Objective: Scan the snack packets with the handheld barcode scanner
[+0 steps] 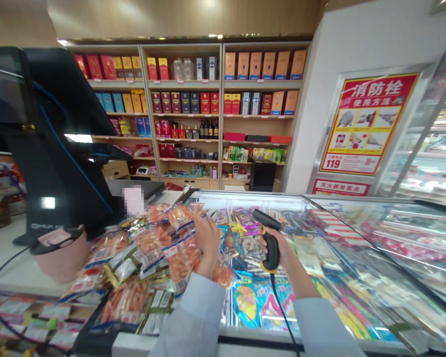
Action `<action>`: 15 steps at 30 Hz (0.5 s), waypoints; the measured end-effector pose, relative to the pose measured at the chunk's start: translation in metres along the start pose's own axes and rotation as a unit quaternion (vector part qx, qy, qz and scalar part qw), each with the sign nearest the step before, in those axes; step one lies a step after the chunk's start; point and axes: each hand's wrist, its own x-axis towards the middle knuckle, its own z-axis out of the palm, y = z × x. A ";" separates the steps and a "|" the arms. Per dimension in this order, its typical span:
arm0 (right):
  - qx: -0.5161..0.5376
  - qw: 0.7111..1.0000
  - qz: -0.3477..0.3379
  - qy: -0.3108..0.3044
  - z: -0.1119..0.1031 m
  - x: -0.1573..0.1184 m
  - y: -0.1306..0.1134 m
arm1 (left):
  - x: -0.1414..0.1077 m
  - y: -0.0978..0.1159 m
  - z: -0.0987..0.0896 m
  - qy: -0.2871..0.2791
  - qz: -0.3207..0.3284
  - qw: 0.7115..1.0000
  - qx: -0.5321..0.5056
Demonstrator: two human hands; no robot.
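In my right hand (277, 248) is a black and yellow barcode scanner (271, 250), fingers wrapped round its handle, its head tilted to the left and its cord hanging down. My left hand (207, 238) is at the right side of a heap of clear snack bags (148, 243) with orange, stick-like contents. Its fingers close on the edge of one snack bag (181, 216) at the top of the heap. Some green and silver packets (123, 265) lie among the bags, several with barcodes facing up.
A black checkout terminal (59, 148) stands on the left, with a pink container (61, 253) before it. The glass-topped freezer (245, 297) holds colourful ice cream packs. Behind are shelves of boxed bottles (186, 101) and a red fire-hydrant poster (369, 124).
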 end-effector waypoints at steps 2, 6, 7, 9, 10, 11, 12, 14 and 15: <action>0.003 1.000 0.003 0.005 -0.001 0.001 0.000 | -0.001 0.003 -0.001 0.011 0.033 0.999 0.035; 0.017 1.000 -0.003 0.006 -0.002 0.002 0.001 | -0.004 0.003 0.000 -0.003 0.057 0.996 0.065; 0.019 1.000 -0.001 0.005 -0.003 0.003 0.002 | -0.004 0.002 0.001 -0.003 0.054 0.997 0.055; 0.018 1.000 0.011 0.003 -0.006 0.006 0.004 | -0.004 0.003 0.000 -0.003 0.046 0.999 0.027; 0.016 1.000 0.016 0.004 -0.007 0.007 0.005 | -0.003 0.004 0.000 -0.002 0.041 0.999 0.016; 0.016 1.000 0.019 0.008 -0.008 0.008 0.006 | -0.002 0.005 -0.001 0.001 0.036 0.999 0.009; 0.018 1.000 0.019 0.014 -0.009 0.009 0.005 | 0.000 0.006 -0.001 0.004 0.033 0.999 0.004; 0.025 0.999 0.013 0.033 -0.009 0.009 0.002 | 0.002 0.009 -0.002 0.003 0.034 0.999 -0.005; 0.029 0.999 0.009 0.043 -0.009 0.008 -0.002 | 0.003 0.011 -0.002 -0.001 0.037 0.999 -0.012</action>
